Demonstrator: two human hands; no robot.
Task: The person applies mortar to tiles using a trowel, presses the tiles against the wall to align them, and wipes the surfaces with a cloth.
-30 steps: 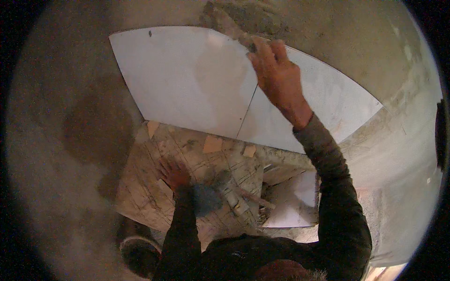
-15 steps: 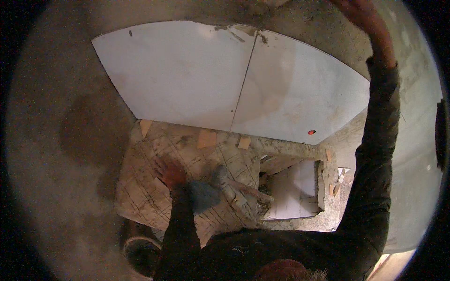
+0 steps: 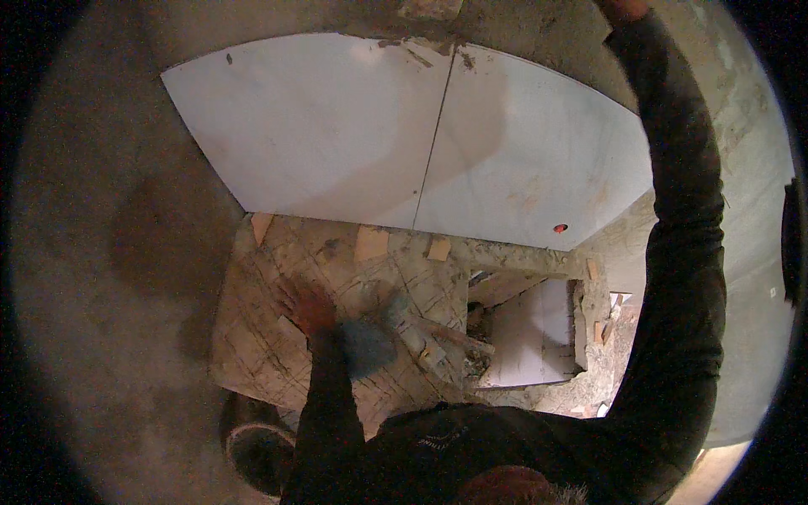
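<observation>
Standing near the ledge [image 3: 261, 341], a bucket [image 3: 251, 427], contents unclear.

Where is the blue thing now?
In the head view, below and slightly left of centre, the blue thing rests on the scored surface, just right of the left sleeve.

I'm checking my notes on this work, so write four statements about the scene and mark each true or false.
1. The left hand is spread over the scored surface. True.
2. The whole right hand is in view. False: the picture's upper edge cuts off most of the right hand.
3. A dark seam runs between the two white panels. True.
4. The red spot is on the left panel. False: the red spot is on the right panel.
</observation>
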